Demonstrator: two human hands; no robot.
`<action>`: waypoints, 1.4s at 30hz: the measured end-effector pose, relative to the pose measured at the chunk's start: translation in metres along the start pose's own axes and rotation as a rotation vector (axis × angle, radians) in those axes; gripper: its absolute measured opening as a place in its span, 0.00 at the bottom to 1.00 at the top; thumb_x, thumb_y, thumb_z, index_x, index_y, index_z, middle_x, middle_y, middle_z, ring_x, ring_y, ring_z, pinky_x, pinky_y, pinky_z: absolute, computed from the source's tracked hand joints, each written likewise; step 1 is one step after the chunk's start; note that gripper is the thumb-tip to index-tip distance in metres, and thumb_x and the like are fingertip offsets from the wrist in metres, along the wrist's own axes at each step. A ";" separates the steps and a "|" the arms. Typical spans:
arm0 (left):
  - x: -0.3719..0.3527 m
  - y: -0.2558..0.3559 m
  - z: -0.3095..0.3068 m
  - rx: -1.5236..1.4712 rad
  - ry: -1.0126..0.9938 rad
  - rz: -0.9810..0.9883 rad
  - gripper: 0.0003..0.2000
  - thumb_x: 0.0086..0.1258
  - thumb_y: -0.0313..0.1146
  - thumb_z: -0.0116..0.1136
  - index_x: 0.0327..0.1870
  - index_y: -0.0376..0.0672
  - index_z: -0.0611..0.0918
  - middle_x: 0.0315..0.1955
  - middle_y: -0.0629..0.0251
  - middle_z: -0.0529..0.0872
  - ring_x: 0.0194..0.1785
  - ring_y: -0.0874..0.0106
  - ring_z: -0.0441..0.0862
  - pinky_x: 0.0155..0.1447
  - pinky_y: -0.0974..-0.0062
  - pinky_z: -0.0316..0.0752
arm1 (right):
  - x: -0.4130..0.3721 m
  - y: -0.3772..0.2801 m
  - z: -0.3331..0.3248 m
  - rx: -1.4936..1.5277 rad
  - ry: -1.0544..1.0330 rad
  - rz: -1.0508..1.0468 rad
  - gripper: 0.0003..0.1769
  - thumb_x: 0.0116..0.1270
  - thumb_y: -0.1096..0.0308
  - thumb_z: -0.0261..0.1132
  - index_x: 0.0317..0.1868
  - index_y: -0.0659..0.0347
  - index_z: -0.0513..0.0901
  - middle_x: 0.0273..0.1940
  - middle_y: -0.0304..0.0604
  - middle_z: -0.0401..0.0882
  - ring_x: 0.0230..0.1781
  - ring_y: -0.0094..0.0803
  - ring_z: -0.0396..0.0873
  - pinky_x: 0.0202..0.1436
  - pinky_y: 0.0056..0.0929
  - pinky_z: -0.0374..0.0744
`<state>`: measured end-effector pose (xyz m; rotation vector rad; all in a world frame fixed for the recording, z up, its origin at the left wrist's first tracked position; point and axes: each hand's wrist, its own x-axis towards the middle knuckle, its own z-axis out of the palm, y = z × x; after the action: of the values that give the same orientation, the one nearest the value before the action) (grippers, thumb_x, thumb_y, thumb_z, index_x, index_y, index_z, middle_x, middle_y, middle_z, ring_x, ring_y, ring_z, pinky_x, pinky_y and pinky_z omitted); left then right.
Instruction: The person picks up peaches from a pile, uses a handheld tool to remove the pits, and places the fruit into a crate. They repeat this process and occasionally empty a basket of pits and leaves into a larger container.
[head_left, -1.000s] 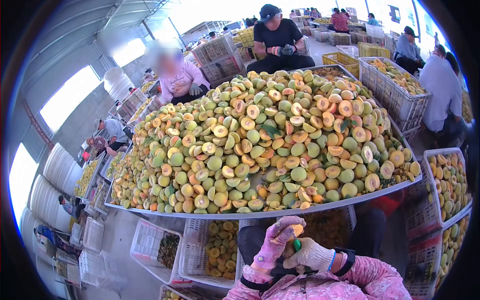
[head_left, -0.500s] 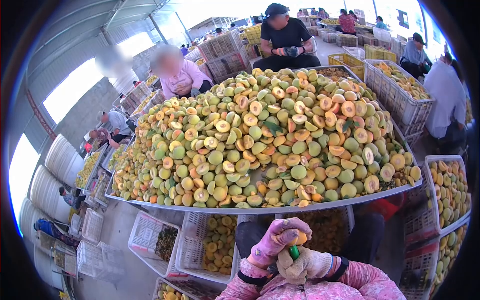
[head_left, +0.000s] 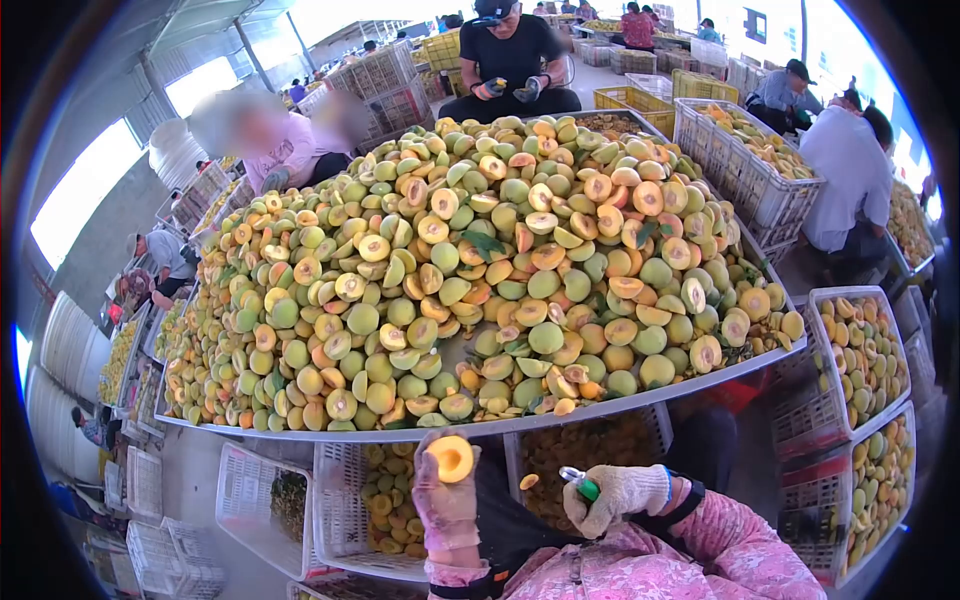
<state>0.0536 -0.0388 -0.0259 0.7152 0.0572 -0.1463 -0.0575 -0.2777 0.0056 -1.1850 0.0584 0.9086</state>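
1. Through my head view, the two gloved hands are now apart; half a second ago they were together around the fruit and the green-handled tool.
2. My left hand, in the stained pink glove, has moved out to the left and is raised toward the near edge of the tray.
3. It now shows me a fruit half, cut face toward the camera, with a hollow in the middle.
4. My right hand, in the pale knit glove, remains clenched around the green-handled tool, its metal end pointing up and left, toward the other hand.
5. A small fruit piece has come into sight between the hands, nearer the tool; I cannot tell whether it is in the air or resting on something.
6. Across the heap of cut fruit, the person in black has parted their hands, which were close together.
7. As for the grip, the fruit half sits at the upper end of my left hand, held by the fingers, in front of the tray's near edge as I see it. It is well apart from the tool. My right hand grasps only the tool, as far as I can see.
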 end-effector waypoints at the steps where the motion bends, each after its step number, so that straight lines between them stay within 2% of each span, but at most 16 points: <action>1: 0.007 0.008 -0.027 0.006 0.098 0.060 0.21 0.70 0.40 0.62 0.58 0.38 0.76 0.52 0.54 0.81 0.57 0.59 0.80 0.58 0.58 0.80 | -0.006 -0.015 -0.003 -0.388 0.260 0.145 0.15 0.50 0.69 0.74 0.37 0.59 0.80 0.32 0.42 0.83 0.23 0.32 0.80 0.25 0.30 0.76; 3: 0.026 0.025 -0.083 0.283 0.259 0.151 0.20 0.73 0.41 0.58 0.59 0.37 0.75 0.54 0.54 0.80 0.58 0.60 0.79 0.60 0.59 0.78 | 0.004 -0.027 -0.023 -1.120 0.496 0.193 0.20 0.51 0.56 0.69 0.42 0.58 0.83 0.37 0.51 0.84 0.41 0.48 0.84 0.44 0.41 0.81; 5: 0.052 0.047 -0.130 0.087 0.442 0.081 0.21 0.76 0.42 0.53 0.61 0.36 0.73 0.56 0.54 0.79 0.58 0.60 0.78 0.62 0.60 0.77 | 0.011 -0.050 -0.041 -1.012 0.566 -0.093 0.19 0.51 0.55 0.69 0.39 0.59 0.82 0.35 0.52 0.84 0.39 0.49 0.84 0.42 0.42 0.81; 7: 0.078 0.058 -0.173 0.049 0.270 -0.057 0.23 0.76 0.44 0.52 0.63 0.36 0.74 0.60 0.54 0.78 0.63 0.59 0.75 0.68 0.60 0.69 | 0.037 -0.100 -0.045 -1.088 0.689 -0.005 0.19 0.52 0.55 0.69 0.39 0.59 0.82 0.32 0.53 0.83 0.36 0.51 0.84 0.40 0.43 0.82; 9: 0.085 0.064 -0.155 0.270 0.293 -0.020 0.20 0.79 0.38 0.46 0.64 0.34 0.73 0.61 0.54 0.77 0.63 0.59 0.75 0.69 0.61 0.69 | 0.077 -0.143 -0.056 -1.143 0.779 -0.079 0.20 0.52 0.57 0.69 0.42 0.59 0.80 0.30 0.55 0.82 0.35 0.53 0.83 0.39 0.46 0.81; 11: 0.106 0.051 -0.219 0.293 0.337 0.032 0.21 0.78 0.43 0.47 0.63 0.38 0.75 0.58 0.57 0.80 0.60 0.60 0.77 0.64 0.61 0.73 | 0.137 -0.161 -0.090 -1.317 0.884 -0.450 0.20 0.53 0.59 0.69 0.43 0.61 0.79 0.33 0.54 0.83 0.39 0.52 0.83 0.43 0.46 0.80; 12: 0.115 0.046 -0.244 0.308 0.358 0.057 0.21 0.77 0.46 0.48 0.62 0.40 0.76 0.57 0.58 0.81 0.59 0.61 0.78 0.62 0.62 0.75 | 0.149 -0.192 -0.083 -1.255 0.884 -0.454 0.19 0.55 0.61 0.67 0.46 0.59 0.79 0.35 0.53 0.83 0.39 0.52 0.83 0.44 0.45 0.81; 15: 0.112 0.052 -0.206 0.155 0.491 -0.075 0.19 0.76 0.42 0.52 0.60 0.39 0.78 0.55 0.57 0.82 0.55 0.62 0.81 0.57 0.62 0.77 | 0.226 -0.239 -0.104 -1.399 0.891 -0.628 0.16 0.61 0.65 0.63 0.49 0.58 0.79 0.42 0.52 0.82 0.41 0.50 0.83 0.43 0.43 0.82; 19: 0.103 0.061 -0.149 0.186 0.567 -0.085 0.18 0.76 0.40 0.53 0.59 0.39 0.78 0.54 0.57 0.83 0.55 0.61 0.81 0.58 0.62 0.77 | 0.316 -0.271 -0.123 -1.716 1.107 -0.503 0.15 0.59 0.65 0.63 0.46 0.59 0.79 0.37 0.48 0.83 0.33 0.46 0.86 0.23 0.49 0.80; 25: 0.076 0.077 -0.114 0.248 0.596 -0.035 0.17 0.76 0.38 0.54 0.59 0.38 0.78 0.53 0.56 0.84 0.55 0.59 0.81 0.58 0.60 0.78 | 0.323 -0.263 -0.124 -1.852 0.935 -0.307 0.12 0.58 0.65 0.64 0.42 0.59 0.83 0.39 0.51 0.84 0.38 0.46 0.86 0.30 0.46 0.83; 30: 0.048 0.093 -0.093 0.267 0.568 0.021 0.16 0.76 0.37 0.54 0.59 0.37 0.78 0.52 0.55 0.84 0.54 0.57 0.82 0.59 0.59 0.78 | 0.285 -0.239 -0.106 -1.571 0.949 -0.514 0.17 0.61 0.68 0.62 0.51 0.59 0.74 0.42 0.52 0.82 0.39 0.50 0.85 0.35 0.47 0.83; 32: 0.036 0.097 -0.086 0.269 0.550 0.045 0.16 0.76 0.36 0.55 0.58 0.37 0.78 0.51 0.55 0.85 0.54 0.57 0.82 0.59 0.59 0.78 | 0.275 -0.235 -0.098 -1.511 0.916 -0.381 0.20 0.62 0.69 0.60 0.56 0.59 0.72 0.44 0.54 0.82 0.40 0.51 0.86 0.36 0.47 0.84; 36: 0.021 0.094 -0.062 0.363 0.520 0.019 0.16 0.76 0.35 0.54 0.59 0.37 0.77 0.53 0.53 0.84 0.55 0.57 0.82 0.59 0.60 0.78 | 0.250 -0.232 -0.095 -1.069 1.067 -0.425 0.25 0.62 0.56 0.66 0.53 0.64 0.77 0.38 0.57 0.85 0.43 0.54 0.84 0.46 0.46 0.81; 37: 0.027 0.072 -0.105 0.376 0.360 0.140 0.16 0.74 0.36 0.56 0.57 0.38 0.79 0.52 0.57 0.84 0.52 0.62 0.83 0.54 0.65 0.79 | 0.244 -0.223 -0.095 -0.981 1.068 -0.489 0.29 0.55 0.58 0.73 0.52 0.65 0.76 0.34 0.55 0.85 0.34 0.47 0.86 0.37 0.42 0.83; 38: 0.026 0.071 -0.080 0.311 0.273 0.143 0.15 0.72 0.33 0.59 0.56 0.37 0.79 0.50 0.57 0.84 0.51 0.62 0.83 0.55 0.68 0.79 | 0.231 -0.217 -0.080 -0.663 0.928 -0.448 0.29 0.53 0.62 0.75 0.52 0.64 0.75 0.32 0.51 0.84 0.29 0.41 0.84 0.31 0.38 0.81; 42: 0.039 0.031 -0.026 0.300 -0.092 0.216 0.28 0.74 0.45 0.57 0.70 0.38 0.69 0.67 0.55 0.73 0.69 0.60 0.71 0.68 0.62 0.68 | 0.162 -0.168 0.004 0.073 0.573 -0.448 0.29 0.50 0.76 0.77 0.52 0.64 0.75 0.28 0.41 0.80 0.17 0.26 0.76 0.18 0.27 0.76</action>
<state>0.0966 -0.0027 -0.0294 1.0078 -0.1321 0.0204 0.1538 -0.1942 0.0579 -1.2902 0.2734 0.1582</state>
